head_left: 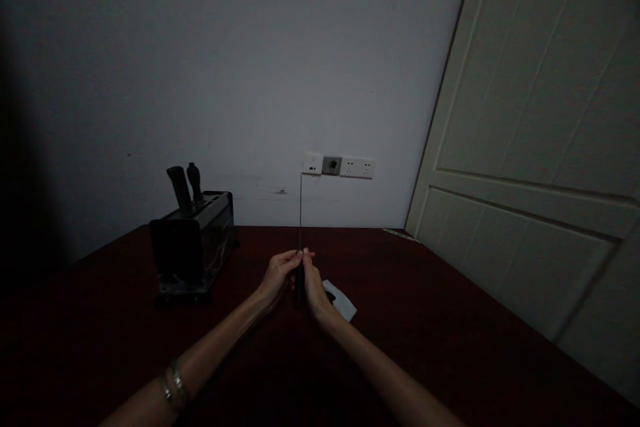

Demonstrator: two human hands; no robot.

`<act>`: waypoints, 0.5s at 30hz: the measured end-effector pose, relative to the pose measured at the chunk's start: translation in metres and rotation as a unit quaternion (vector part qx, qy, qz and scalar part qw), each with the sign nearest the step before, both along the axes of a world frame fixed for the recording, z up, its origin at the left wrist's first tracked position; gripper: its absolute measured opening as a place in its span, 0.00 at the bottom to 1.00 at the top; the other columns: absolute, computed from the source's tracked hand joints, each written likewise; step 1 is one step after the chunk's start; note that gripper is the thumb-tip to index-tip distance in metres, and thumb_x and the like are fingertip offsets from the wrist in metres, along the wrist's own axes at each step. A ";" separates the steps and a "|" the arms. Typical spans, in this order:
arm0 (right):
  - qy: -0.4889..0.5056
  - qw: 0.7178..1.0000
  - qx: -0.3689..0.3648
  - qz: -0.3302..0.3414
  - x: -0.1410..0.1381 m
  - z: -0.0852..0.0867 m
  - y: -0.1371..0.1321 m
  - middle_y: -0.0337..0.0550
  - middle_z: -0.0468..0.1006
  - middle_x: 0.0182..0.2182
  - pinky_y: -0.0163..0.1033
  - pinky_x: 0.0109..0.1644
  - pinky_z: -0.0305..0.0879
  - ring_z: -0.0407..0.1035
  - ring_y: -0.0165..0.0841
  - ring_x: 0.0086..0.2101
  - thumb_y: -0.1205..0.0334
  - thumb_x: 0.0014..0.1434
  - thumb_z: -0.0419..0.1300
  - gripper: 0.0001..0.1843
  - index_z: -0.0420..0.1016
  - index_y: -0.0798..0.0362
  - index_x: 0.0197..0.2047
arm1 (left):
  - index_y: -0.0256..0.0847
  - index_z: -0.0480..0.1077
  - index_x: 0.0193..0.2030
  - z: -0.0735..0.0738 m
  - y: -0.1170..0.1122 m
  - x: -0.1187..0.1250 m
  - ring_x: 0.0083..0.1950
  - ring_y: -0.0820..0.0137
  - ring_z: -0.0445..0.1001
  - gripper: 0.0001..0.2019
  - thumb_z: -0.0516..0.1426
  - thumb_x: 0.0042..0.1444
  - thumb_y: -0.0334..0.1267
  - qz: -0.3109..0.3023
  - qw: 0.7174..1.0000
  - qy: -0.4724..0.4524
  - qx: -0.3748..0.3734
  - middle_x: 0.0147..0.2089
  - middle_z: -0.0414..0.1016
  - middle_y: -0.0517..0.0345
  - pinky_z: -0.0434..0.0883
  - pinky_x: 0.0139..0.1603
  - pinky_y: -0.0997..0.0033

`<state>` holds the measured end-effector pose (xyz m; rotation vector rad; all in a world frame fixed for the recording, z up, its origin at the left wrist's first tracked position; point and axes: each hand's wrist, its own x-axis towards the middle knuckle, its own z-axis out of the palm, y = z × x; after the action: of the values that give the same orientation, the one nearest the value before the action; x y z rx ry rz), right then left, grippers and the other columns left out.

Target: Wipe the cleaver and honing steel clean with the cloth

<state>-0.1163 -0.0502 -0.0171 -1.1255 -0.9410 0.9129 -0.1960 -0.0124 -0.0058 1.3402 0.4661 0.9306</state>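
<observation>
Between both hands a knife stands upright, its thin blade (pixel 301 210) seen nearly edge-on and its black handle (pixel 299 283) pointing down. My left hand (pixel 277 277) is closed on the handle from the left, thumb near the base of the blade. From the other side my right hand (pixel 313 287) presses against the same handle, fingers pointing up. Part of the handle is hidden by the hands. Just right of my right hand, a white cloth or paper (pixel 343 301) lies on the table with a dark item partly on it, too dim to name.
A black and silver knife block (pixel 193 240) holding two black-handled tools stands left on the dark red table (pixel 240 360). Behind are a pale wall and a row of sockets (pixel 339 165). A light panelled door (pixel 525 147) borders the right side. A thin strip (pixel 401 235) lies at the back edge.
</observation>
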 end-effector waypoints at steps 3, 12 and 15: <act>-0.004 1.000 -0.001 0.015 0.001 0.000 -0.002 0.35 0.61 0.12 0.33 0.19 0.47 0.54 0.25 0.14 0.30 0.48 0.42 0.34 0.62 0.53 0.16 | 0.32 0.72 0.46 0.002 -0.001 -0.001 0.17 0.79 0.59 0.23 0.58 0.48 0.49 -0.006 1.000 0.006 -0.001 0.21 0.66 0.60 0.56 0.16 0.78; 0.044 0.999 0.004 0.027 0.003 0.008 -0.005 0.32 0.57 0.11 0.31 0.18 0.46 0.51 0.23 0.13 0.29 0.44 0.46 0.32 0.57 0.52 0.16 | 0.31 0.71 0.45 0.007 -0.007 -0.006 0.21 0.76 0.60 0.18 0.56 0.48 0.38 -0.094 0.992 -0.061 -0.053 0.20 0.61 0.61 0.58 0.22 0.75; 0.070 0.997 0.002 0.015 0.004 0.013 -0.009 0.32 0.57 0.11 0.30 0.17 0.46 0.51 0.23 0.13 0.29 0.43 0.48 0.31 0.58 0.52 0.17 | 0.32 0.70 0.45 0.005 -0.006 -0.006 0.23 0.73 0.63 0.17 0.54 0.47 0.36 -0.134 0.985 -0.082 -0.077 0.23 0.63 0.59 0.60 0.25 0.72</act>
<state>-0.1123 -0.0590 -0.0037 -1.0325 -0.8470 0.9990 -0.2020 -0.0187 -0.0006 1.1418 0.2186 0.7578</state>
